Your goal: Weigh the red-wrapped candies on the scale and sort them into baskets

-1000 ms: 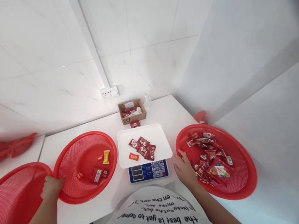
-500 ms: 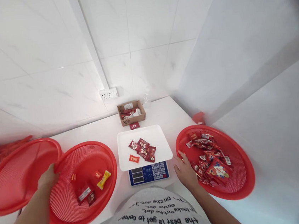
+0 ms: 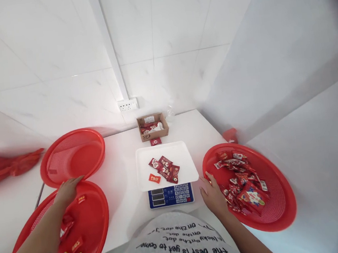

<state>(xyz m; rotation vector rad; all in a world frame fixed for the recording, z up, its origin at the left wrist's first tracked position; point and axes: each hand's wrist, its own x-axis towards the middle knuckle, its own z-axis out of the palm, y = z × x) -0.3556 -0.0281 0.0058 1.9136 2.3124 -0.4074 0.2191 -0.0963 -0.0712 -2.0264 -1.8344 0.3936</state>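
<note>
My left hand (image 3: 66,192) reaches over a red plastic basket (image 3: 104,205) at the near left. Its fingers are stretched out at the spot where that basket meets the rim of a second red basket (image 3: 83,155) behind it. Small wrapped snacks, such as a red packet (image 3: 76,245), lie in the near basket, partly hidden by my forearm. My right hand (image 3: 213,192) rests at the left rim of a right-hand red basket (image 3: 286,194), fingers apart. That basket holds many red snack packets (image 3: 251,196).
Between the baskets stands a digital scale (image 3: 170,196) with a white tray (image 3: 142,157) bearing several dark red packets (image 3: 165,168) and a small red one (image 3: 154,178). Behind it are a cardboard box (image 3: 154,135) and a single packet (image 3: 155,141). A red bag (image 3: 7,167) lies far left.
The rear left basket has moved back and to the right; the snack-holding left basket has shifted left and towards me. My left hand has moved right. My right hand stays by its basket.
</note>
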